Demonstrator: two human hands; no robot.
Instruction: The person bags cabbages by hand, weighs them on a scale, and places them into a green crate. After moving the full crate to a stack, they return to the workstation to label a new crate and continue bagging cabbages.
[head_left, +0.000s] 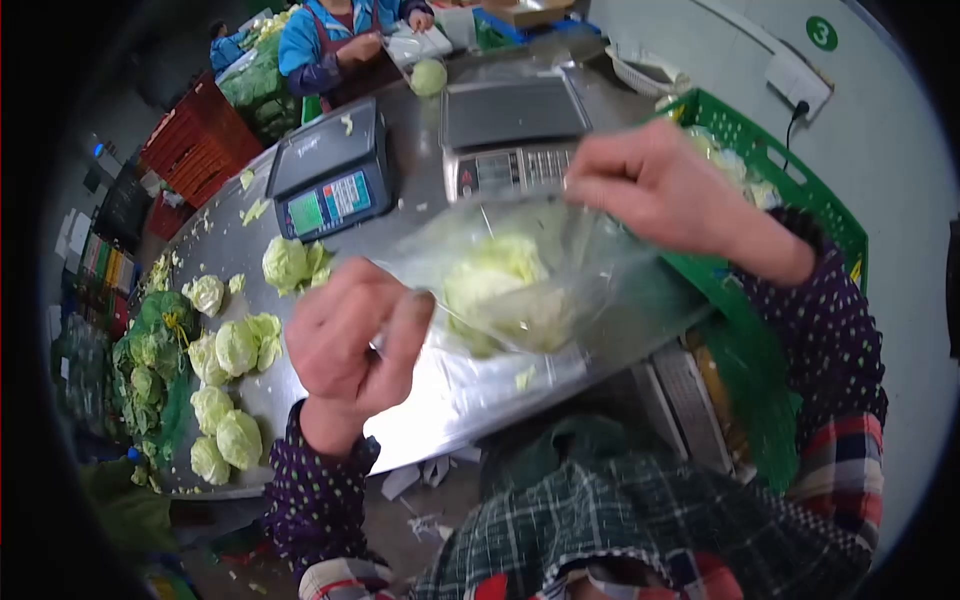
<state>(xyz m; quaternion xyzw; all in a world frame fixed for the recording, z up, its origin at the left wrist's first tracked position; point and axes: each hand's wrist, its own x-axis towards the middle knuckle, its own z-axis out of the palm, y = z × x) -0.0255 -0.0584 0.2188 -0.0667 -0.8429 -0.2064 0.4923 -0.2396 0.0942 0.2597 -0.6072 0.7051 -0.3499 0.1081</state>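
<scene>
A clear bag (615, 265) hangs above the near tabletop (275, 400), a cabbage (500, 280) apparently inside. Fingers of the left hand (345, 335) and right hand (655, 185) pinch its opposite edges. The film looks limp and slippery, best held by its rim; the cabbage, firm, weighty, easily bruised. A far-right sign (821, 34) reads "3"; the scales' (325, 155) print is illegible.

White "3" on a round green wall sign (821, 34)

Between the left hand (350, 335) and right hand (645, 185), the plastic bag (620, 265) is blurred, its film partly veiling the cabbage (490, 280), while beyond them the scale's (515, 110) key labels are too small to read and the top edge crops a co-worker (340, 50).
</scene>
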